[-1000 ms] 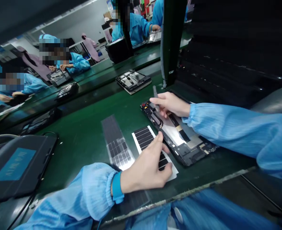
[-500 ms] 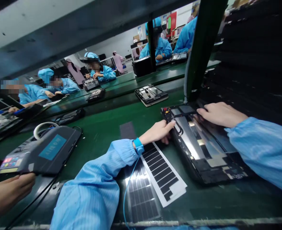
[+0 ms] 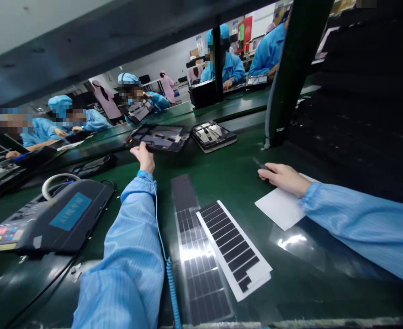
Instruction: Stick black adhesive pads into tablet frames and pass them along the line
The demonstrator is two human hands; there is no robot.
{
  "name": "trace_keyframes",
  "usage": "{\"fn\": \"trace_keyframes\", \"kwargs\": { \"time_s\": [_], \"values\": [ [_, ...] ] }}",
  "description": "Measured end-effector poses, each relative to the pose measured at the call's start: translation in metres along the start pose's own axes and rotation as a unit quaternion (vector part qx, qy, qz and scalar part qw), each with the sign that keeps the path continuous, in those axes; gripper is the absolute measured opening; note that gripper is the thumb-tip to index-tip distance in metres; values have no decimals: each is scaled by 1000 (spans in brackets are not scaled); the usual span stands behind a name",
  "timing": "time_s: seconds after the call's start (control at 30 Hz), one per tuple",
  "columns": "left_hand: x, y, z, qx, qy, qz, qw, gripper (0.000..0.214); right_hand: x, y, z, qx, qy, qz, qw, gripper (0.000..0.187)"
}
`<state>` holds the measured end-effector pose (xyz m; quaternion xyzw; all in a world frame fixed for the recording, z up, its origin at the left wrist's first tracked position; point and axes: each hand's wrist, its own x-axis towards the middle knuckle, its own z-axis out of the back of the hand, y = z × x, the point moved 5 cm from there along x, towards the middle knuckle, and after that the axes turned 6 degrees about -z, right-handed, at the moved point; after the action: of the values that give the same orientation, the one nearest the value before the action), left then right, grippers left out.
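My left hand is stretched forward, its fingers closed on the near left edge of an opened tablet with its inner parts showing. The tablet is slightly blurred and tilted at the far side of the bench. Close to its right lies another opened tablet. Above the bench at right, my right hand is closed round a thin dark tool; its exact kind is unclear. Beneath that hand lies a white paper sheet. Between my arms are a white sheet of black adhesive strips and a clear sheet with dark rectangles.
A grey machine with a white hose and a cable stands at left. A green post rises at back right beside a dark stack. Several co-workers in blue sit across the line. A coiled blue cord runs from my left wrist.
The tablet has moved from the right of the bench to the far left side in my left hand. My right hand has come off it, and the white paper is uncovered. Another person's hand at left is gone.
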<state>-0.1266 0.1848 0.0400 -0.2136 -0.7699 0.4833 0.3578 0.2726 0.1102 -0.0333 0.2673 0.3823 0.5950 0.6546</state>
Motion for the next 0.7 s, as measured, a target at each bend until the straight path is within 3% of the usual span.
{"fn": "trace_keyframes", "kwargs": {
  "time_s": [0.07, 0.13, 0.23, 0.3, 0.4, 0.47, 0.57, 0.7],
  "values": [
    [7, 20, 27, 70, -53, 30, 996, 21, 1, 1, -1, -109, -21, 60, 992, 24],
    [11, 36, 47, 139, -67, 67, 986, 31, 0, 4, -1, -171, -25, 101, 980, 23],
    [15, 50, 63, 223, -26, 106, 969, 34, 0, 6, 0, -185, -5, 95, 978, 24],
    [16, 55, 60, 272, 27, 114, 955, 33, 7, 11, 3, -161, 19, 58, 985, 26],
    [8, 61, 30, 324, 127, 104, 932, 32, 32, 34, 8, -65, 13, 40, 997, 27],
    [-6, 66, -3, 338, 206, 91, 914, 31, 59, 54, 10, 16, -23, 53, 998, 23],
    [-34, 74, -52, 329, 324, 78, 884, 27, 107, 72, 2, 97, -68, 11, 993, 17],
    [-55, 80, -85, 286, 392, 69, 871, 25, 154, 83, -24, 166, -20, -50, 985, 30]
  ]
}}
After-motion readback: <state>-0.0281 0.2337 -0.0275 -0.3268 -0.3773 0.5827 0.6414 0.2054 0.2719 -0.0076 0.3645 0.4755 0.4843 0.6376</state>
